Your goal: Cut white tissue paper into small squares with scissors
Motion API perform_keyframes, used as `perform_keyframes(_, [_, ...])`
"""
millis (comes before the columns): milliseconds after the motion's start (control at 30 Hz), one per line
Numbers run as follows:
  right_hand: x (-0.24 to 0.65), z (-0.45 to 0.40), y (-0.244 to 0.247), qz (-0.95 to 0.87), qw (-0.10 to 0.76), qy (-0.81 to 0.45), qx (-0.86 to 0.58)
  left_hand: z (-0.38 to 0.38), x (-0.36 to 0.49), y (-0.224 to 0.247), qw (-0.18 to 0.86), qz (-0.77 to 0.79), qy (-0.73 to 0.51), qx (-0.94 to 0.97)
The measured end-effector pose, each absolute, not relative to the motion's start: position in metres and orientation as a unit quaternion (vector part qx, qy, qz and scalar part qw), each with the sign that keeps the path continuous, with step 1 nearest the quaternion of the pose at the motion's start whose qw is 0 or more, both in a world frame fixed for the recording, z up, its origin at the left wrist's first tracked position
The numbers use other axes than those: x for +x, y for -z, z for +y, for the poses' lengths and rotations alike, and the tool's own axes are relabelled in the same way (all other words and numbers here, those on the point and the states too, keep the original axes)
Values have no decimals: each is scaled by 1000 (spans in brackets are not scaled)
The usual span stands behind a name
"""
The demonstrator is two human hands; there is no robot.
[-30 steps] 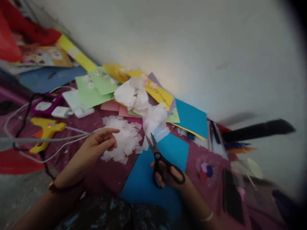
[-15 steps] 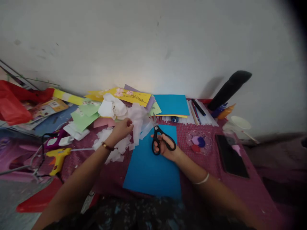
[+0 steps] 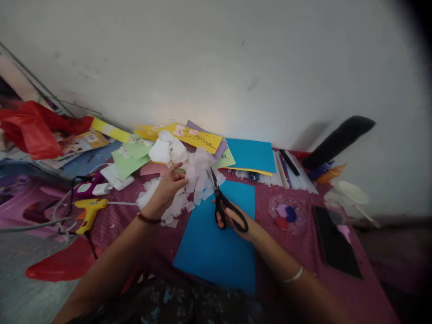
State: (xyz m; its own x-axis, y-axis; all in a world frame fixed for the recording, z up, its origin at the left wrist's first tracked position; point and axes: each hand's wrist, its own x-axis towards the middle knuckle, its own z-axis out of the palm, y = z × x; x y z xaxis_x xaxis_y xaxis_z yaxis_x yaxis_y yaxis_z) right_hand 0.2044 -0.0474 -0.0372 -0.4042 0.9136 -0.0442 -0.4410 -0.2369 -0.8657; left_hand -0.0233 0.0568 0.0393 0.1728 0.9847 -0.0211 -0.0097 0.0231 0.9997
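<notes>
Black-handled scissors (image 3: 218, 198) sit in my right hand (image 3: 238, 218), fingers through the loops and blades slightly apart. Their tips point at thin white tissue paper strips (image 3: 200, 168). My left hand (image 3: 170, 186) is curled, thumb and fingers drawn together beside those strips; whatever it pinches is hidden. Below that hand lies a heap of white tissue pieces (image 3: 177, 207). A large blue paper sheet (image 3: 216, 252) lies under my right hand. Just behind the left hand rests a crumpled white tissue (image 3: 165, 148).
Yellow cards with blossoms (image 3: 202, 137), green cards (image 3: 130, 159) and blue sheets (image 3: 251, 155) lie along the wall. A yellow glue gun (image 3: 88, 213) and a power strip (image 3: 89, 186) are left. At right are a dish with coloured balls (image 3: 286, 213) and a black phone-like slab (image 3: 335, 245).
The view has shifted, moving the scene slightly right and down. My left hand's fingers have changed pose beside the strips. The scissors now tilt further left, their tips closer to the tissue strips.
</notes>
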Motion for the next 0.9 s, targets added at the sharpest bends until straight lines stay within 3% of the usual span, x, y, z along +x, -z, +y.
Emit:
perform_keyframes(167, [200, -61, 19, -577, 327, -684, -305, 1, -70, -61, 669, 422, -489, 369])
perform_keyframes(400, [180, -55, -10, -627, 148, -698, -313, -40, -116, -38, 543, 518, -525, 402])
perform_keyframes(700, [165, -48, -4, -585, 151, -692, -395, -27, -118, -2, 568, 544, -501, 360])
perform_keyframes(900, [177, -73, -10, -572, 191, -665, -441, -30, -103, -9, 595, 503, -546, 307])
